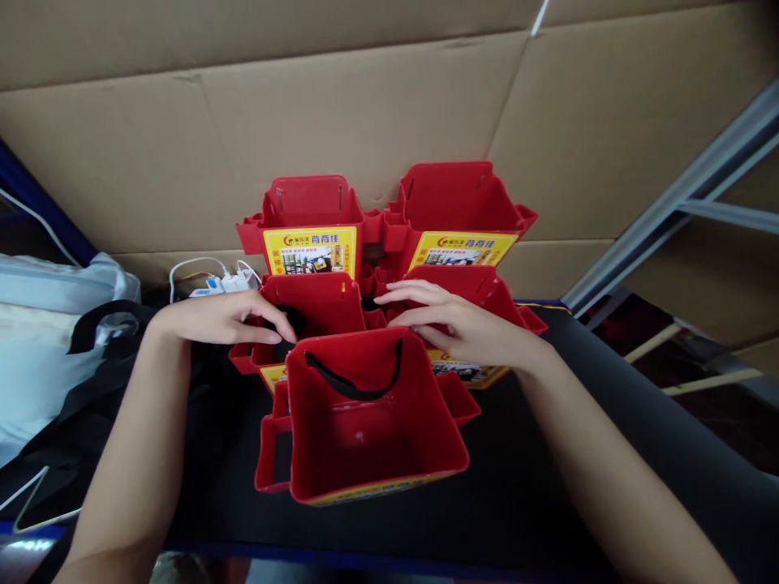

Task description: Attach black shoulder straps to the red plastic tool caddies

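A red plastic bin [377, 430] with side pockets sits tilted toward me at the front, its opening facing up. A black strap [353, 388] hangs in a loop inside it, passing through two slots near the rear rim. At the rear left corner, thumb and forefinger of my left hand [234, 316] are drawn together by the black strap behind the wall; the exact grip is partly hidden. My right hand [456, 320] reaches over the rear right corner with its fingers stretched out and apart, the lower ones close to the rim.
Several similar red bins [456, 203] with yellow labels stand behind on the black table [517, 478], against a cardboard wall [365, 113]. White plugs and cables [234, 280], a pale plastic bag [42, 341] and black straps [115, 316] lie left. A metal frame [669, 195] rises right.
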The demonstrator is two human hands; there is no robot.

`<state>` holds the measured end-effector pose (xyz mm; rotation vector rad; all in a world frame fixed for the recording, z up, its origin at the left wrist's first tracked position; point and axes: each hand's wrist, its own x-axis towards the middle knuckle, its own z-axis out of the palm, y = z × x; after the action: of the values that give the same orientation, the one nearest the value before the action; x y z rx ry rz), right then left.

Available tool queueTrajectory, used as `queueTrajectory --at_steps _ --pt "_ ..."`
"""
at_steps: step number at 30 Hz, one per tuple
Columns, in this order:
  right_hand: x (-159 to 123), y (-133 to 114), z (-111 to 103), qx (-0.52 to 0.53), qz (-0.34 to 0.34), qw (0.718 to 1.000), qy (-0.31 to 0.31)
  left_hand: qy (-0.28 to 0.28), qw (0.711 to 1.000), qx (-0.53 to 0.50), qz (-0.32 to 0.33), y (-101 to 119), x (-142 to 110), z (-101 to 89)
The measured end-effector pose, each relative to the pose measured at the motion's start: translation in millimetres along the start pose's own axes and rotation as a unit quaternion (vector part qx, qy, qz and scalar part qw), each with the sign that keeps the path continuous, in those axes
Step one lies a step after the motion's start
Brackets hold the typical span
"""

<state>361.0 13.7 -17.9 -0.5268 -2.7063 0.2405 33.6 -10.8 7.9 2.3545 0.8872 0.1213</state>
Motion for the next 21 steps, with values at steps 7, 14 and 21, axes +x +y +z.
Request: queueTrajectory --at_steps 7,14,21 --pt "5.9 -22.3 6.4 0.052 0.019 0.998 0.015 0.034 0.999 -0.027 0.026 10.6 16.8 7.9" --pt "9.6 -26.1 12.7 0.027 0.019 0.999 0.034 0.106 0.989 0.102 -0.024 -4.6 3.2 0.8" --pt "7.8 -26.0 9.2 0.054 0.022 0.998 0.023 0.183 0.961 0.205 -0.044 -5.0 -8.2 -4.4"
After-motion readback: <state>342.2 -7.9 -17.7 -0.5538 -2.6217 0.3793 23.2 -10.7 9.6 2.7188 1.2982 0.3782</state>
